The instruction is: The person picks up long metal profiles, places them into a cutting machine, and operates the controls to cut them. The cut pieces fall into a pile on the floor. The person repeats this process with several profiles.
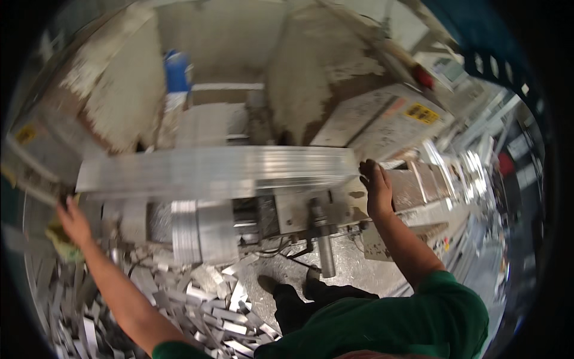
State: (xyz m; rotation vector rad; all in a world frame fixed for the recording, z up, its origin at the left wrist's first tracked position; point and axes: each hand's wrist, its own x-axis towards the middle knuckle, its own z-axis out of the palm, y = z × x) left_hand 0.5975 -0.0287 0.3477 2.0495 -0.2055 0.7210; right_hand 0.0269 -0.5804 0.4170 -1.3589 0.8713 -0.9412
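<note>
A bundle of long silvery metal bars (pixel 209 170), probably aluminium profiles, lies crosswise over the machine bed, its left part smeared by motion. My left hand (pixel 75 222) is just below the bundle's left end, fingers stretched and apart; whether the fingertips touch the metal I cannot tell. At the opposite end, my right hand (pixel 376 186) stands with its fingers extended beside the bar ends, very near or touching them. Neither hand is wrapped round the bars. Nearer to me, a shorter stack of ribbed metal pieces (pixel 202 232) sits on the front of the machine.
Metal offcuts (pixel 221 317) cover the floor at lower left. A metal cylinder (pixel 324 248) juts from the machine's front. Worn machine housings (pixel 382 116) with yellow labels flank the bed, and a blue container (pixel 177 72) stands behind. Long metal lengths (pixel 478 239) lie at right.
</note>
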